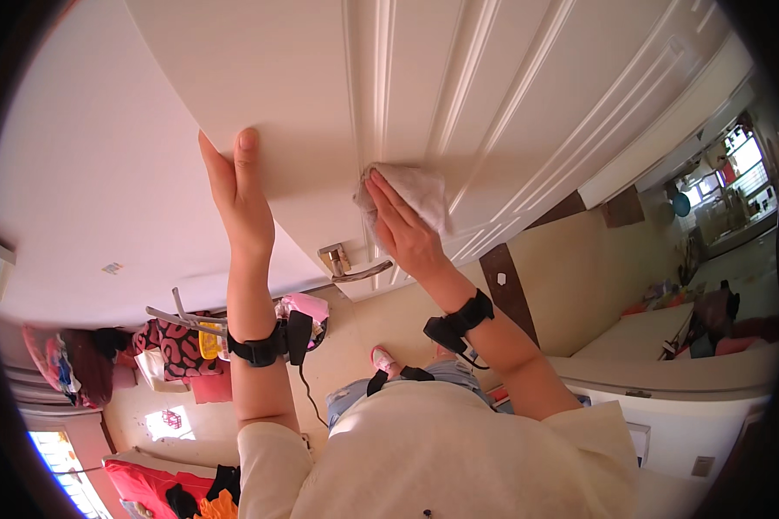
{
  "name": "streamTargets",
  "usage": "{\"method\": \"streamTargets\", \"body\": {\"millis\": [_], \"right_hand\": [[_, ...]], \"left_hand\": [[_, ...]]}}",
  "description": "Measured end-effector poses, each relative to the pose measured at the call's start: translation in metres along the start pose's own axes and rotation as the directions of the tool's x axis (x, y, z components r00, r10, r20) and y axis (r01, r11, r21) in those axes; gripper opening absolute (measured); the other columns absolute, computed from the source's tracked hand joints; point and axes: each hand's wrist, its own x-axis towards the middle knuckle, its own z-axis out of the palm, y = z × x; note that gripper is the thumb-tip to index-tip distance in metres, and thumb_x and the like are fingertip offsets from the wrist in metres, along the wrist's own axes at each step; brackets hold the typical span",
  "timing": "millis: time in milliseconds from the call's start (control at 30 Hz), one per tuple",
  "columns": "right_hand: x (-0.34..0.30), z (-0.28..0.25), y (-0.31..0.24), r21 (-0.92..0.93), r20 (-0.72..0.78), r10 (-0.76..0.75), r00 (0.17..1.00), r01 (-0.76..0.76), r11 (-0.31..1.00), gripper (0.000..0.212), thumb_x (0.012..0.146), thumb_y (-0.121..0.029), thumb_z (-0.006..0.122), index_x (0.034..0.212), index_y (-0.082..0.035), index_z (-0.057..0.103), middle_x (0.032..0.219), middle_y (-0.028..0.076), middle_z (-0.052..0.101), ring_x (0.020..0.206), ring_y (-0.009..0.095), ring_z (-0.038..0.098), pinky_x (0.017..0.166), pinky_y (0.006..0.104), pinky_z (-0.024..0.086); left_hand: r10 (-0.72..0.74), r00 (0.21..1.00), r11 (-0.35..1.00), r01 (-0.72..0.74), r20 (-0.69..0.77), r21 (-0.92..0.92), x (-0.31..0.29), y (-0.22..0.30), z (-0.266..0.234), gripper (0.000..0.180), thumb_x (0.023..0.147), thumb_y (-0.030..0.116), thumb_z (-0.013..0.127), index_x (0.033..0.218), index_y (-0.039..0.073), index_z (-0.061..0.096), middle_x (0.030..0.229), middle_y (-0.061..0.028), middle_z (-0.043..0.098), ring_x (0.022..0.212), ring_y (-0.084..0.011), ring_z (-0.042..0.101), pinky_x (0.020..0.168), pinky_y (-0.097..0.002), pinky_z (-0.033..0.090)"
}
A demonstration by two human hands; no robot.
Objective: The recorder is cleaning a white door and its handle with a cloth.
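Observation:
A white panelled door with raised vertical mouldings stands in front of me. My left hand grips the door's left edge, its thumb on the near face and most of the other fingers hidden behind. With fingers together, my right hand presses a pale, crumpled cloth against the door's face, over a moulding. Part of the cloth lies under the palm and cannot be seen. Just below and left of the cloth is the metal lever handle, touched by neither hand.
Left of the door is a plain pale wall. Bags and clothes lie below it, beside a pink-lined bin. A red cloth lies lower left. At right, a doorway opens on another room, with a white cabinet nearer me.

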Motion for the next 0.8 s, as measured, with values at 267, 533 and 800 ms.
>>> {"method": "streamTargets", "body": {"millis": [267,533,800], "right_hand": [[-0.007,0.014,-0.018,0.108,-0.141,0.135,0.981,-0.12,0.987,0.043,0.09,-0.004,0.063,0.131,0.003,0.053,0.136,0.012,0.052,0.121,0.024,0.054,0.099,0.0326,0.047],[-0.009,0.016,-0.014,-0.036,-0.124,0.054,0.991,-0.058,0.998,0.041,0.087,0.001,0.063,0.127,0.004,0.056,0.135,0.011,0.054,0.117,0.023,0.059,0.093,0.032,0.051],[-0.014,0.017,-0.005,0.042,-0.187,0.063,0.98,-0.056,0.998,0.035,0.086,0.003,0.062,0.121,0.003,0.06,0.13,0.01,0.059,0.112,0.024,0.061,0.093,0.0326,0.051]], "left_hand": [[-0.004,1.0,1.0,0.005,-0.024,0.021,0.0,-0.005,-0.002,0.053,0.103,0.034,0.047,0.142,0.001,0.034,0.099,0.0008,0.054,0.087,-0.0067,0.046,0.081,-0.0221,0.039],[-0.002,0.999,1.0,0.004,-0.048,0.028,0.001,-0.008,0.0,0.055,0.103,0.034,0.047,0.145,0.001,0.03,0.103,-0.0002,0.054,0.09,-0.0075,0.046,0.084,-0.0226,0.038],[0.019,0.999,0.999,-0.017,-0.045,0.052,0.002,-0.016,-0.004,0.055,0.104,0.032,0.045,0.146,0.002,0.029,0.112,-0.0025,0.052,0.098,-0.0102,0.047,0.089,-0.0257,0.039]]}}
